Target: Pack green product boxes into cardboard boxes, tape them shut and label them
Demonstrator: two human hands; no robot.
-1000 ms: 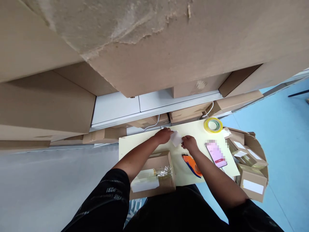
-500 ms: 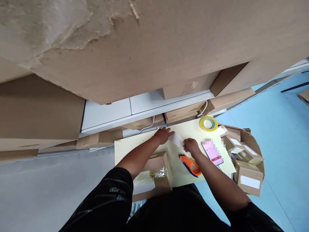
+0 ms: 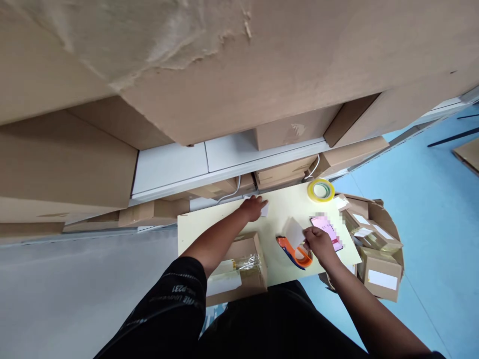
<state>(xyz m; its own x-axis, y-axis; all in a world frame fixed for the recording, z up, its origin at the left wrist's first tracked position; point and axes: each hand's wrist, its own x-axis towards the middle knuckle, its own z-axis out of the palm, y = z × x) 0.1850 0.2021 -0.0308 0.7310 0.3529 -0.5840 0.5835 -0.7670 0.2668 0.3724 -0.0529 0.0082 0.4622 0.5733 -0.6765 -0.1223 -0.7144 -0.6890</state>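
Observation:
A small white label [image 3: 294,233] is pinched by one end in the fingers of my right hand [image 3: 318,243], tilted above the tape dispenser. My left hand [image 3: 253,208] rests near the far edge of the pale table [image 3: 277,271], fingers stretched out over another white paper piece [image 3: 265,209], most of it hidden. Below the label lies an orange and blue tape dispenser [image 3: 288,249]. Close to my left forearm stands a taped cardboard box [image 3: 258,281] with a white label on its top. A phone [image 3: 329,232] with a pink screen lies behind my right hand.
A yellow roll of tape [image 3: 321,190] lies at the table's far right corner. On the right, a large open carton [image 3: 392,224] holds several labelled boxes. Ahead, a white shelf [image 3: 232,169] carries big cardboard boxes [image 3: 243,75] that overhang at head height.
My right hand has moved right and toward me, lifting the white label away from my left hand. My left hand has stayed nearly in place. The view has shifted slightly.

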